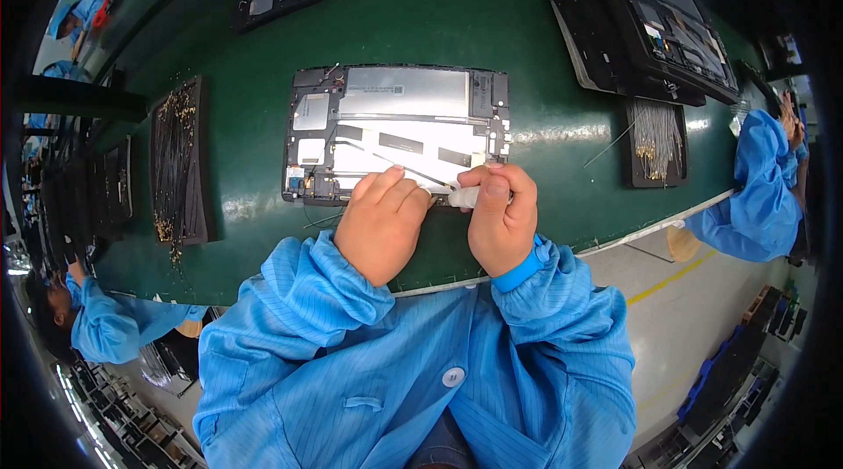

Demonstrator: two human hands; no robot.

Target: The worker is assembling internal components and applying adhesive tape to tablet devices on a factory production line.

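Lying flat on the green table [439, 12], an open tablet-like device [399, 122] is showing its inner side upward; the clock positions here are centring on it. At six o'clock the left hand [384, 227] is resting over the near edge, fingers bent side by side, one fingertip meeting a thin dark cable [426, 176]; whether it is pinching or merely pressing the cable, one cannot tell. At about four o'clock the right hand [503, 221] is gripping a small whitish tool [463, 198] between thumb and fingers, just beside the cable's lower end. The hands are working near each other.

In handling, the device is probably proving stiff, thin and fairly light for its breadth, with its bare silver panel [407, 93] seeming smooth and easily dented. Its dark frame [309, 77] is offering the safer hold, at ten and two o'clock. The cable is likely bending readily and needing a gentle pinch. At nine o'clock a black tray [204, 197] is holding dark cables [176, 162].
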